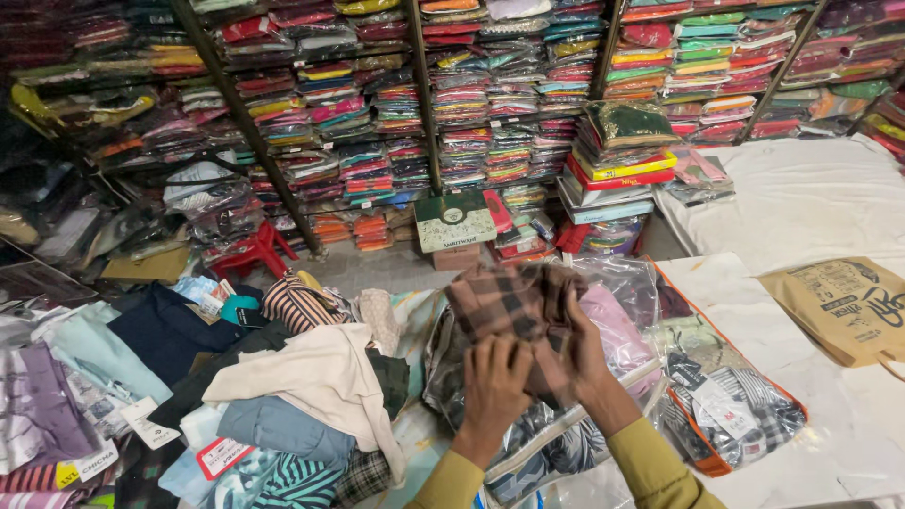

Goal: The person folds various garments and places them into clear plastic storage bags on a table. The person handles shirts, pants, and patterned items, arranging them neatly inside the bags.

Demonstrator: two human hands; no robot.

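Both hands on a brown checked shirt [509, 302], above a clear bag [556, 415].

Left hand [495, 386] and right hand [580, 363] closed on the folded shirt, grip firm, cloth bunched between the fingers. Likely to slip crooked or unfold if shifted unevenly; slick plastic beneath, loose clothes pile [292, 396] just beside.
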